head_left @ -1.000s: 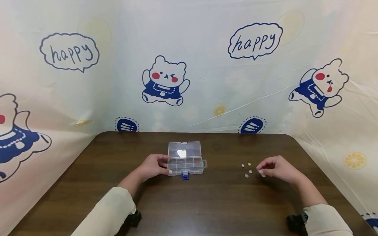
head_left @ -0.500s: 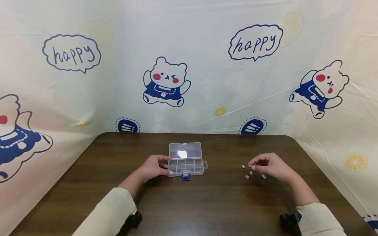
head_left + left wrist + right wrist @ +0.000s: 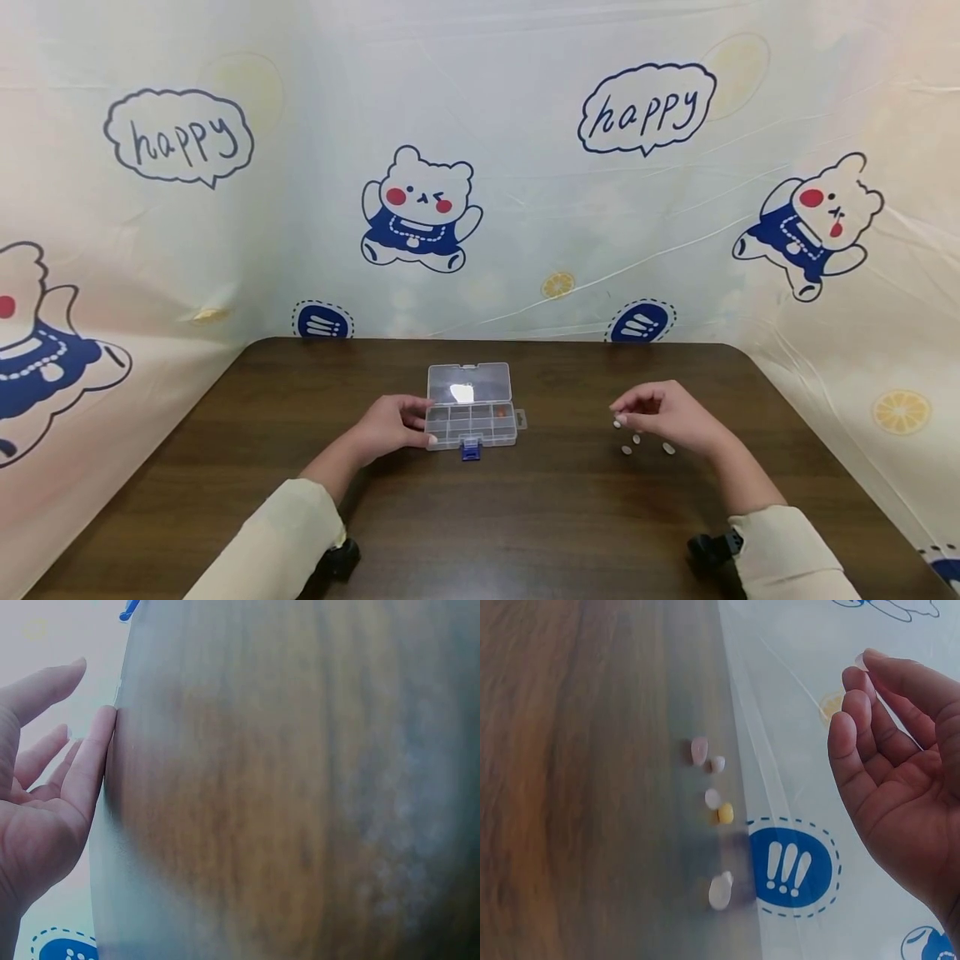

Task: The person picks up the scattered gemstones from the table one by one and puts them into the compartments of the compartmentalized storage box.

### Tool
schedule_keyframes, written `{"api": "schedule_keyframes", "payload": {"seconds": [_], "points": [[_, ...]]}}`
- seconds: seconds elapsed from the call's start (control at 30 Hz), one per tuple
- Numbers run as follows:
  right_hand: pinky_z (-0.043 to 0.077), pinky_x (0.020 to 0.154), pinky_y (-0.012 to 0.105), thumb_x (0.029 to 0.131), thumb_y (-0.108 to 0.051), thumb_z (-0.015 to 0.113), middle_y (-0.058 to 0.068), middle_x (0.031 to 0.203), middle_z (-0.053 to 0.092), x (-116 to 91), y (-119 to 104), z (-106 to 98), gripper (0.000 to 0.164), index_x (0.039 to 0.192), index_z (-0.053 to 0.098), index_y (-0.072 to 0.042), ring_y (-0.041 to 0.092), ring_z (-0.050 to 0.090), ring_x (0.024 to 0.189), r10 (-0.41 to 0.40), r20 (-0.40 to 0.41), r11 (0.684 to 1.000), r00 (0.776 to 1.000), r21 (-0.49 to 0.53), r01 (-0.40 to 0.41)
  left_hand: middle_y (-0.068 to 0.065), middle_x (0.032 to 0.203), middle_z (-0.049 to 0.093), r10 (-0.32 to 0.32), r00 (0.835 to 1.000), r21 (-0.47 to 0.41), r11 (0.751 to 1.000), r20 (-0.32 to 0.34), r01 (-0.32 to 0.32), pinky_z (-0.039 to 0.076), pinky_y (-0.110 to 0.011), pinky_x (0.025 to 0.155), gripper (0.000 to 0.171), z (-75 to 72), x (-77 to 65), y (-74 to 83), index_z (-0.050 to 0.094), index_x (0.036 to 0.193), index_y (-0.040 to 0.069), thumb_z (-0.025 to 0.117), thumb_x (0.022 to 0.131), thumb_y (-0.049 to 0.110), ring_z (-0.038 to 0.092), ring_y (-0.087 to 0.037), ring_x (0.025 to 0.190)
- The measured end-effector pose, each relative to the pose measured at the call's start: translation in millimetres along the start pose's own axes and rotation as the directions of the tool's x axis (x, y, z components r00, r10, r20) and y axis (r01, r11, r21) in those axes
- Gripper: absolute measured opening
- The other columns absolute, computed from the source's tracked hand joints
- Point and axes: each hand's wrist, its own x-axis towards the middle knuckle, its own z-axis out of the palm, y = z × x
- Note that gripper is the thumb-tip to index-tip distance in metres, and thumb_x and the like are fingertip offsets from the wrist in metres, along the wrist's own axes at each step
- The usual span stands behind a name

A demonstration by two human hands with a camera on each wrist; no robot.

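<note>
A clear plastic compartment box [image 3: 471, 425] lies on the table with its lid raised at the back. It has a blue latch [image 3: 470, 451] and a small orange piece [image 3: 502, 412] in a rear right compartment. My left hand [image 3: 390, 423] holds the box's left end, thumb at the front corner and fingers further back. My right hand [image 3: 663, 414] hovers at the small pebbles, its fingertips just above a white pebble [image 3: 617, 424] and nothing plainly held. In the right wrist view its fingers curve loosely. A yellow pebble [image 3: 725, 814] shows there; in the head view the hand hides it.
Several more pale pebbles lie near the right hand, among them a white pebble [image 3: 669, 448] furthest right and another pale pebble [image 3: 627, 450] nearest the front. The brown wooden table [image 3: 480, 517] ends at a patterned curtain [image 3: 525, 250] behind and on both sides.
My right hand has moved left and slightly away from me, from the rightmost white pebble past the yellow one to the leftmost. The left hand and box have stayed put.
</note>
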Motion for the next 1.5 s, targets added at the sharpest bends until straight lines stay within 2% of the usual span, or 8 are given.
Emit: {"api": "schedule_keyframes", "payload": {"seconds": [0.2,0.4,0.63,0.8,1.07,1.23,1.37,1.5], "points": [[0.056,0.066,0.041,0.087,-0.022,0.075,0.019,0.095,0.068,6,-9,5,0.021,0.103,0.074,-0.009,0.030,0.060,0.077,0.033,-0.011,0.999,0.999,0.040,-0.033,-0.005,0.107,0.064,0.003,1.000,-0.011,1.000,0.002,-0.003,0.056,-0.033,0.081,0.062,0.1,0.7,-0.7,0.064,0.128,0.011,0.088,0.071,0.016,0.060,-0.020,0.093],[0.055,0.066,0.038,0.086,-0.020,0.076,0.014,0.090,0.069,14,-17,12,0.021,0.102,0.074,-0.006,0.033,0.061,0.076,0.000,-0.016,0.999,1.000,0.047,0.001,-0.006,0.107,0.065,0.007,1.000,-0.022,1.000,-0.002,-0.007,0.056,-0.033,0.081,0.061,0.0,2.6,-2.5,0.064,0.128,0.010,0.088,0.071,0.015,0.061,-0.020,0.092],[0.052,0.060,0.031,0.086,-0.017,0.076,0.008,0.086,0.070,23,-21,21,0.017,0.100,0.075,-0.006,0.020,0.058,0.071,-0.061,-0.040,0.998,0.997,0.030,0.062,-0.005,0.108,0.064,0.007,1.000,-0.010,1.000,-0.001,-0.007,0.056,-0.033,0.082,0.062,-0.3,1.0,-3.0,0.064,0.128,0.011,0.088,0.071,0.017,0.060,-0.020,0.092],[0.054,0.064,0.037,0.086,-0.017,0.076,0.011,0.087,0.070,29,-24,28,0.018,0.100,0.074,-0.006,0.018,0.058,0.072,-0.069,-0.025,0.995,0.997,0.067,0.070,-0.006,0.109,0.064,-0.001,1.000,-0.008,1.000,-0.006,0.001,0.056,-0.033,0.081,0.062,-0.3,-0.5,-2.5,0.064,0.128,0.010,0.088,0.071,0.016,0.060,-0.019,0.092],[0.057,0.071,0.045,0.086,-0.009,0.075,0.016,0.090,0.071,38,-26,38,0.019,0.101,0.072,0.001,0.032,0.064,0.077,-0.113,0.010,0.984,0.994,0.141,0.111,-0.006,0.109,0.064,0.002,1.000,-0.018,1.000,-0.007,-0.002,0.056,-0.033,0.080,0.062,0.4,1.0,-2.6,0.064,0.127,0.009,0.089,0.070,0.016,0.061,-0.019,0.091],[0.057,0.072,0.047,0.086,-0.009,0.075,0.016,0.090,0.070,44,-31,43,0.018,0.101,0.073,-0.001,0.039,0.063,0.079,-0.108,0.008,0.982,0.994,0.160,0.105,-0.006,0.108,0.064,0.004,1.000,-0.013,1.000,-0.008,-0.004,0.056,-0.033,0.080,0.062,0.5,0.9,-2.0,0.065,0.127,0.010,0.089,0.070,0.016,0.060,-0.019,0.091],[0.057,0.071,0.046,0.087,-0.010,0.074,0.021,0.092,0.069,48,-33,47,0.018,0.102,0.072,0.000,0.033,0.063,0.076,-0.109,0.022,0.981,0.994,0.162,0.105,-0.006,0.108,0.065,0.001,1.000,-0.002,1.000,-0.009,-0.001,0.055,-0.032,0.079,0.063,0.8,0.2,-1.0,0.065,0.127,0.010,0.089,0.070,0.015,0.060,-0.019,0.091],[0.057,0.068,0.043,0.087,-0.011,0.075,0.017,0.090,0.070,54,-34,50,0.017,0.100,0.073,-0.002,0.025,0.063,0.073,-0.124,0.021,0.982,0.992,0.149,0.119,-0.006,0.110,0.065,0.005,1.000,-0.002,1.000,-0.012,-0.005,0.055,-0.033,0.079,0.064,0.6,0.0,-0.3,0.065,0.127,0.009,0.090,0.069,0.014,0.061,-0.019,0.092]]}}
